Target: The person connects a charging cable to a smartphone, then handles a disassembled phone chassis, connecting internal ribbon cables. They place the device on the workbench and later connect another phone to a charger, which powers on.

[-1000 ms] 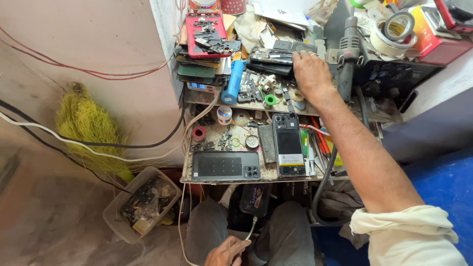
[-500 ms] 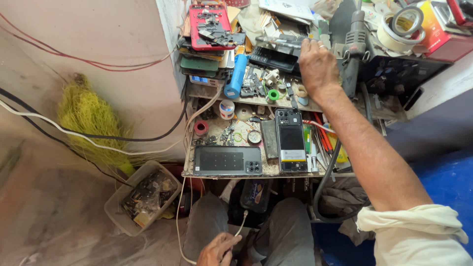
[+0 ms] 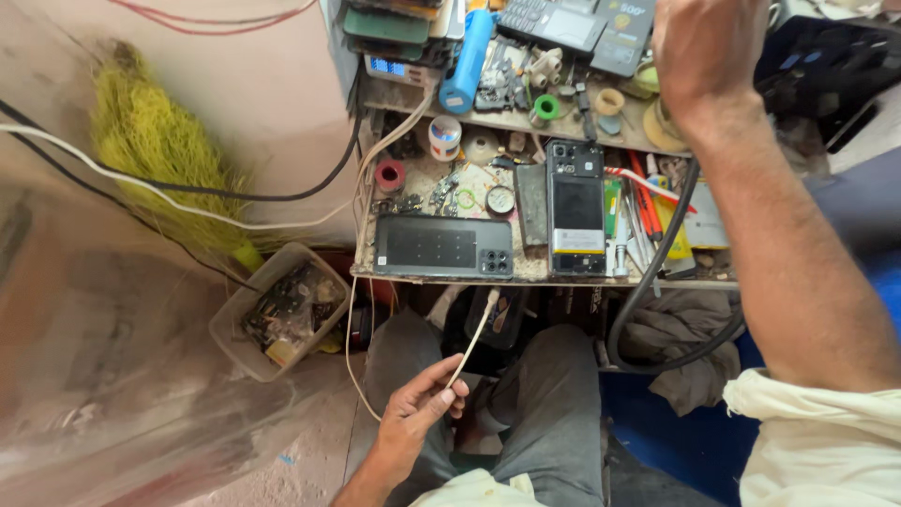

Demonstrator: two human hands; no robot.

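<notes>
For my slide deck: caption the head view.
Left hand pinches a white cable below a cluttered workbench; right hand reaches up.

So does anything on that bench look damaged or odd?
Yes: the upright phone lies with its back cover off, insides exposed. The left hand holds a white cable hanging below the bench edge.

Worn on the head, looking steeply down past the knees onto a cluttered workbench [image 3: 526, 272] and the floor left of it. Close in: right hand [image 3: 709, 47] cut by the top edge, left hand [image 3: 418, 418] low in frame. Only one view, nothing shared.
</notes>
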